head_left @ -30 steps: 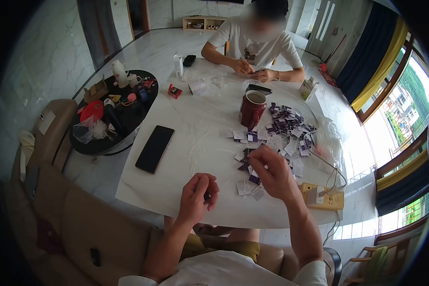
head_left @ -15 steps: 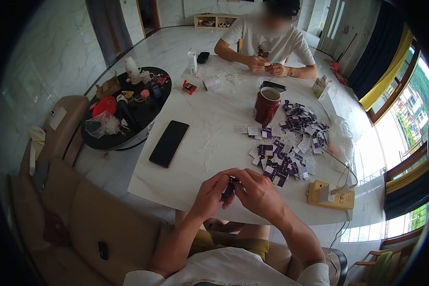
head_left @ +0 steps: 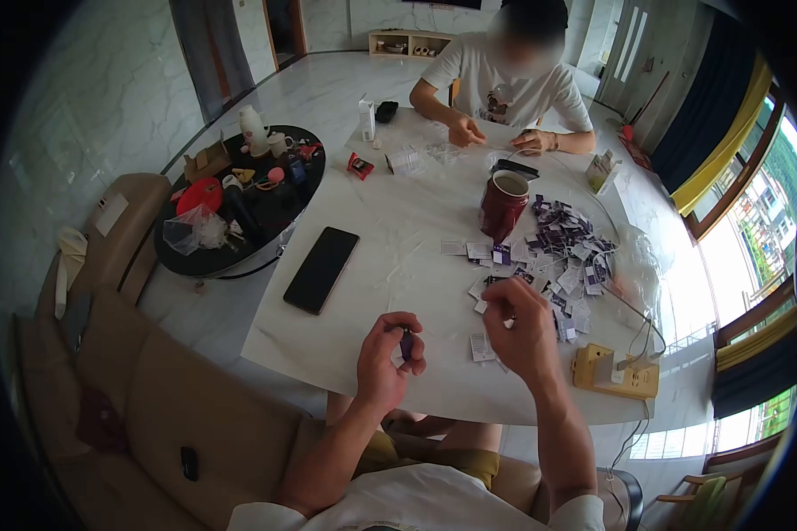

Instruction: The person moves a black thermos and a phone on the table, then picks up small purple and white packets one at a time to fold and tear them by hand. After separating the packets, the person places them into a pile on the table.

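Near the front edge of the marble table, my left hand (head_left: 388, 358) is closed around a small dark purple item (head_left: 406, 344). My right hand (head_left: 515, 320) is over the near part of the pile of purple and white tags (head_left: 568, 239), with its fingers bent together; whatever they may hold is hidden. A single pale tag (head_left: 482, 347) lies on the table just left of my right wrist. Behind the pile stands a dark red mug (head_left: 505, 205). A black phone (head_left: 321, 270) lies to the left of the tags.
Across the table (head_left: 274, 341) sits a person (head_left: 514, 84) with both hands on the tabletop. A wooden power strip (head_left: 615, 372) with cables is at the right edge. Clear plastic bag (head_left: 633, 261), white box (head_left: 367, 118) and red packet (head_left: 359, 166) lie about. A cluttered black side table (head_left: 217, 263) is left.
My hands have parted: the right has moved right to the tags, while the left stays near the table edge with the purple item. The other person's hands have also separated.
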A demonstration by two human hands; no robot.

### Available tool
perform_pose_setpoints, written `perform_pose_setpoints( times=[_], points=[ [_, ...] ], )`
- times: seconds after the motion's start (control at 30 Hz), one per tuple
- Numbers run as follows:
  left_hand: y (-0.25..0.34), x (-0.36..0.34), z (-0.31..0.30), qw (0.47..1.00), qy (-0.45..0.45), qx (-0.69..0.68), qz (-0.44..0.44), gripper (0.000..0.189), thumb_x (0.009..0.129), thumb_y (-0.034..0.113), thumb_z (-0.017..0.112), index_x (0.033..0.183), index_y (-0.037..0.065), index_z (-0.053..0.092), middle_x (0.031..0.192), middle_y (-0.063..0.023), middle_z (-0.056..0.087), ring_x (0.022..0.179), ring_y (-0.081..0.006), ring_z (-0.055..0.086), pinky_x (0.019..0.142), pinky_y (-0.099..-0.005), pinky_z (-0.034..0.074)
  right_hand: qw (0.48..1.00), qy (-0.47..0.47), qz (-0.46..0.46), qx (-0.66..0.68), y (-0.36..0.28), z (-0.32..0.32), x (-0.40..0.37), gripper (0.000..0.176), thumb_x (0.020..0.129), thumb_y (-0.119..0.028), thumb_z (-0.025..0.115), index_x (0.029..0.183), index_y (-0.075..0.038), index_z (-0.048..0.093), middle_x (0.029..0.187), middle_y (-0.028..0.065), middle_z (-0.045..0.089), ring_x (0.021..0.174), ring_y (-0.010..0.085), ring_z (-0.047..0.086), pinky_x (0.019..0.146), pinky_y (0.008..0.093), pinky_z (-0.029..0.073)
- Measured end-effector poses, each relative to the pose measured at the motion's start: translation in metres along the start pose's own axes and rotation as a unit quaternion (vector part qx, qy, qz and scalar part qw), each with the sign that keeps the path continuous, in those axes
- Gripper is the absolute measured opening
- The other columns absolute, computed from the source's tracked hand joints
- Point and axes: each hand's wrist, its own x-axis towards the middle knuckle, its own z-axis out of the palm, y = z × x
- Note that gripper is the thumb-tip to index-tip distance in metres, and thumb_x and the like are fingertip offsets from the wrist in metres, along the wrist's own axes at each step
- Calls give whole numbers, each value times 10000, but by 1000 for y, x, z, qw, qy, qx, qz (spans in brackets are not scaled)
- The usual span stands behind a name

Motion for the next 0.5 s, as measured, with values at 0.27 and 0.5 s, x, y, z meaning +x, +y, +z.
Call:
perform_pose_setpoints(
  times=[0.27,0.5],
  points=[
    [-2,-2,0,999,-50,-9,-2,365,1081,414,475,855,129,435,793,-18,458,619,-137,483,469,-272,346,988,-101,-74,-86,38,98,29,130,908,-72,646,1027,-27,672,976,178,699,834,390,701,723,460,566],
    [-1,-3,4,999,-33,28,1,416,1098,474,454,867,128,452,799,-41,515,524,-126,466,417,-267,328,984,-117,-86,-100,26,52,21,205,918,-107,646,1113,-44,650,956,160,718,810,383,712,723,471,575]
  ],
)
